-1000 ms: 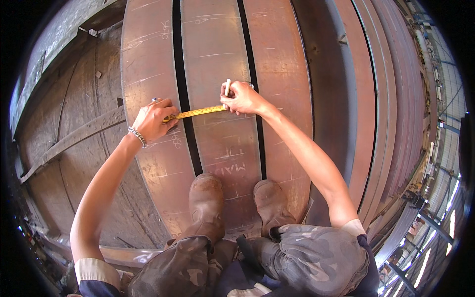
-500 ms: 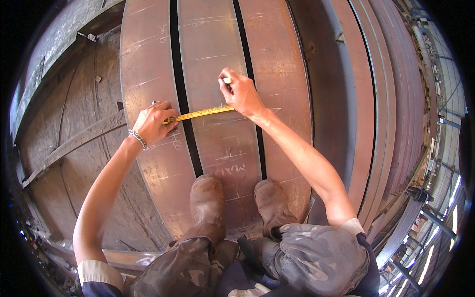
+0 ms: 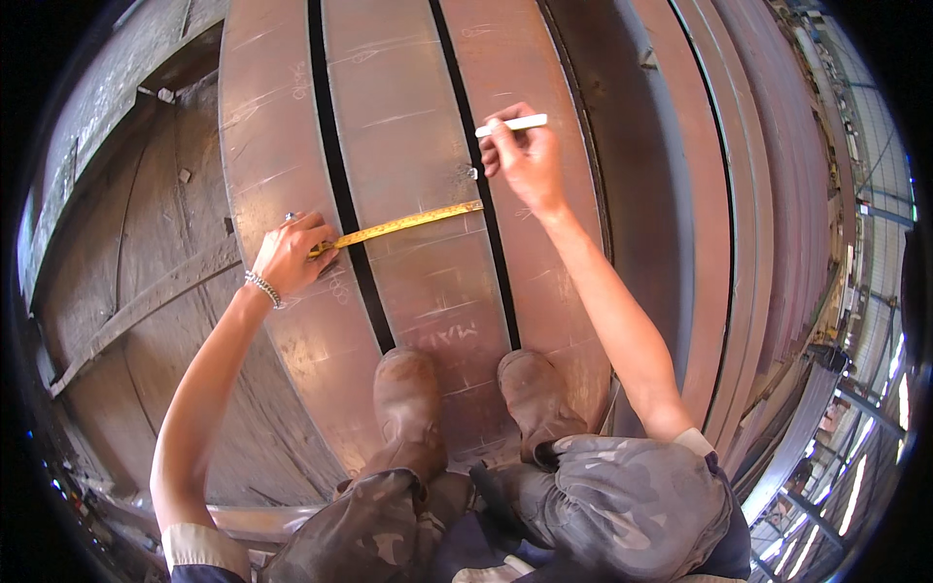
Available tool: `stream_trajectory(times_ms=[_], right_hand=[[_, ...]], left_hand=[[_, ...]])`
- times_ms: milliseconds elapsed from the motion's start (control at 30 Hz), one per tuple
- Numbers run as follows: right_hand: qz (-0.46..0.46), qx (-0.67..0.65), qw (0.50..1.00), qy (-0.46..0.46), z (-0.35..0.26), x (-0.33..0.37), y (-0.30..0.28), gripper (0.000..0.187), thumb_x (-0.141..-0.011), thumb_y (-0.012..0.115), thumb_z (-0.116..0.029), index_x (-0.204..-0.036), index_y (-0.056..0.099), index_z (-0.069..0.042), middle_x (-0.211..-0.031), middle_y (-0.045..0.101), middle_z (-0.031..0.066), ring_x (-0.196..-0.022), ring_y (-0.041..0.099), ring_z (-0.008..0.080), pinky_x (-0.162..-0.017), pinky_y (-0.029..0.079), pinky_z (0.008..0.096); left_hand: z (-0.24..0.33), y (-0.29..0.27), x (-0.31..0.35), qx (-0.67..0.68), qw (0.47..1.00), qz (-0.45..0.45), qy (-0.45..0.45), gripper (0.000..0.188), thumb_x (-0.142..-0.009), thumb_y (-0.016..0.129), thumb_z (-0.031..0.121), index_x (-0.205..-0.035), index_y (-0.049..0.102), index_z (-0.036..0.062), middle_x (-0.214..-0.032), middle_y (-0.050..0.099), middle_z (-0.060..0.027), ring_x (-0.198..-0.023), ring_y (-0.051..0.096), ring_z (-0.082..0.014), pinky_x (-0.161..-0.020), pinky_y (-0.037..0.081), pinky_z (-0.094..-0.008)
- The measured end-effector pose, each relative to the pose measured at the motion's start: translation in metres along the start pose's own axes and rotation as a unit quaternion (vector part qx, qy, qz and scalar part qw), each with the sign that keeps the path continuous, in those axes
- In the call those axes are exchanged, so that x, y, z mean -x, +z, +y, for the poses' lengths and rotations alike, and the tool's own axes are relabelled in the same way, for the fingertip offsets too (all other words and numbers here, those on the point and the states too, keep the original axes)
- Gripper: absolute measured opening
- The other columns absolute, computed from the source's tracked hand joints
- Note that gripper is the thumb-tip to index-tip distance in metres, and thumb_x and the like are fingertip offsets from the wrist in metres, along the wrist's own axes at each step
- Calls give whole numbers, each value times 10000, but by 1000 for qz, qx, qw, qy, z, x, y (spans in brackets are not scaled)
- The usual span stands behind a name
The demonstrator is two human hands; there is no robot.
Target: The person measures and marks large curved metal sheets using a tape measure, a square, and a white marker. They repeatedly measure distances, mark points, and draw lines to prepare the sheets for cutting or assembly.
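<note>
A yellow tape measure lies stretched across the middle steel plate, from the left plate to the right-hand gap. My left hand, with a bracelet at the wrist, is closed on its near-left end, resting on the left steel plate. My right hand is apart from the tape, above the right steel plate, and pinches a white chalk stick. A small whitish bit sits by the gap's edge; I cannot make out what it is. Thin chalk lines and scrawls mark the plates.
My brown boots stand on the plates' near part, with narrow dark gaps between the plates. More long steel plates lie stacked at the right. On the left is a dark, dirty surface with a raised bar across it.
My right hand has come away from the tape's far end and moved right, now showing the chalk's length. My left hand keeps hold of the tape, and the view has shifted a little.
</note>
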State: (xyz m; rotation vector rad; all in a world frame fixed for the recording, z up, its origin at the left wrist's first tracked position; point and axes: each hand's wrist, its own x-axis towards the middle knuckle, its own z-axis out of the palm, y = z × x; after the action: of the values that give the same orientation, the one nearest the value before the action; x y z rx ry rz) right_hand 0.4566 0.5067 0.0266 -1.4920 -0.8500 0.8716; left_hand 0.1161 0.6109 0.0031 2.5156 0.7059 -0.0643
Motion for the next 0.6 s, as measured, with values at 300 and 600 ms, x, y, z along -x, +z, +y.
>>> stream_trajectory(times_ms=[300,600], right_hand=[[208,-40,976,-44,-59,29,-122,145,-1009,615,-145,-1007,622,0,-804,670,110,-629,639,133,-520,542,275],[258,-41,965,-30,-61,66,-168,176,-1014,607,-170,-1039,652,-1,-842,678,97,-679,645,124,-546,536,262]], left_hand=[[58,0,-29,89,995,21,-28,144,-806,776,143,-883,687,59,-886,667,-76,-868,654,-304,-763,550,-429],[91,12,-56,63,998,-2,18,163,-817,776,129,-901,676,31,-905,677,-109,-847,693,-314,-763,570,-404]])
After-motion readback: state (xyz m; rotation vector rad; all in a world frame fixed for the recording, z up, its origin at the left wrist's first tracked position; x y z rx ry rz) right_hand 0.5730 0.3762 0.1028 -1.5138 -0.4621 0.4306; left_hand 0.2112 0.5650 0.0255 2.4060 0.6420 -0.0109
